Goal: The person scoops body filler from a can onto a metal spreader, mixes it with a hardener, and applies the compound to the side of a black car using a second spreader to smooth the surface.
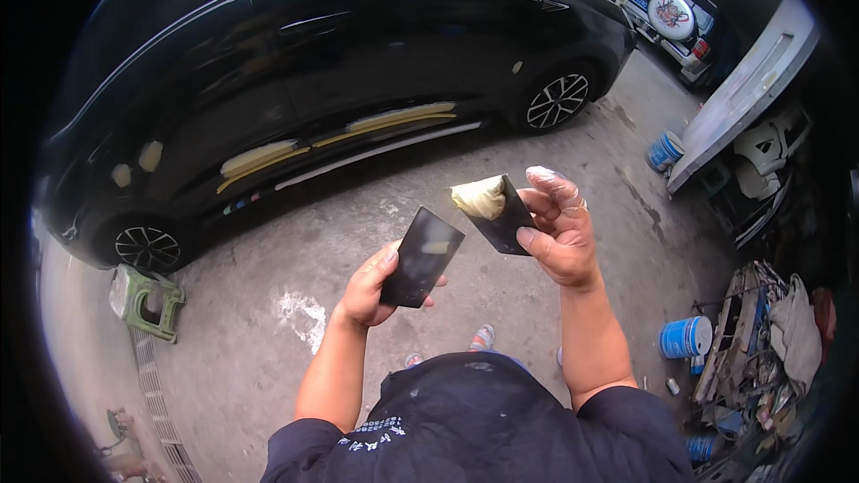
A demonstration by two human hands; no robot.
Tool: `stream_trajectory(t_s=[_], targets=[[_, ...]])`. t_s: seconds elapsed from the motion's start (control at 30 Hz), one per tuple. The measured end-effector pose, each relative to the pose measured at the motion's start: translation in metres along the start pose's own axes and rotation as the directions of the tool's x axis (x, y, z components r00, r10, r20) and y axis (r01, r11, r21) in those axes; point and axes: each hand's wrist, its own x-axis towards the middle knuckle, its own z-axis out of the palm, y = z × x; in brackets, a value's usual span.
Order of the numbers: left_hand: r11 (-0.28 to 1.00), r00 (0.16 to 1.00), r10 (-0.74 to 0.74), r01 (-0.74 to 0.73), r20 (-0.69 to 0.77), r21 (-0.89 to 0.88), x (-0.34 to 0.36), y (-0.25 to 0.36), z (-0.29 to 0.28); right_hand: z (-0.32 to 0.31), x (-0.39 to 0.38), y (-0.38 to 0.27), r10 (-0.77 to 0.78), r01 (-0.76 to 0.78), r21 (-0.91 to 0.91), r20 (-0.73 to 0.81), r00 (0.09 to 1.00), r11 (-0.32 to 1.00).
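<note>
I stand on the concrete floor (268, 304) beside a black car (295, 63), holding two dark spreaders up in front of my chest. My left hand (369, 288) is closed around the lower edge of the left spreader (421, 256), thumb on its face and fingers behind, so the flat blade tilts up and to the right with its free edge clear. My right hand (557, 231) pinches the right spreader (497, 215) at its near right corner, fingers wrapped behind and thumb in front; I keep it tipped so the lump of pale yellow filler (480, 197) sits on its upper left part, away from my fingers. The two blades are close but not touching, the loaded one a little higher and farther. The same pale filler shows in patches (385, 118) along the car's lower doors and sill. A green stool (143, 300) stands on the floor to the left by the rear wheel, and blue buckets (685, 336) sit to the right beside a heap of clutter.
</note>
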Motion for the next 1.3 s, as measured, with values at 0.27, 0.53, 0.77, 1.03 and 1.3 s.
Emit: stream_trajectory(t_s=[0.27, 0.53, 0.77, 1.03, 1.3], targets=[[0.9, 0.968, 0.026, 0.086, 0.249, -0.427, -0.015, -0.021, -0.004, 0.028, 0.004, 0.017, 0.203, -0.153, -0.197, 0.263, 0.943, 0.968], [0.95, 0.905, 0.311, -0.287, -0.292, 0.122, 0.012, -0.027, 0.024, 0.055, 0.006, 0.024, 0.093, -0.041, -0.866, 0.006, 0.996, 0.499], [0.825, 0.806, 0.495, -0.319, -0.324, 0.467, 0.012, -0.034, 0.015, 0.054, 0.011, 0.011, 0.099, -0.134, -0.796, -0.094, 0.991, 0.59], [0.964, 0.999, 0.022, -0.029, -0.028, -0.264, -0.01, -0.012, -0.008, 0.044, -0.006, -0.004, -0.004, 0.152, -0.733, 0.2, 0.98, 0.663], [0.908, 0.949, 0.064, 0.073, 0.31, -0.412, -0.012, -0.018, 0.008, 0.015, -0.005, 0.016, 0.092, 0.09, -0.709, 0.214, 0.973, 0.7]])
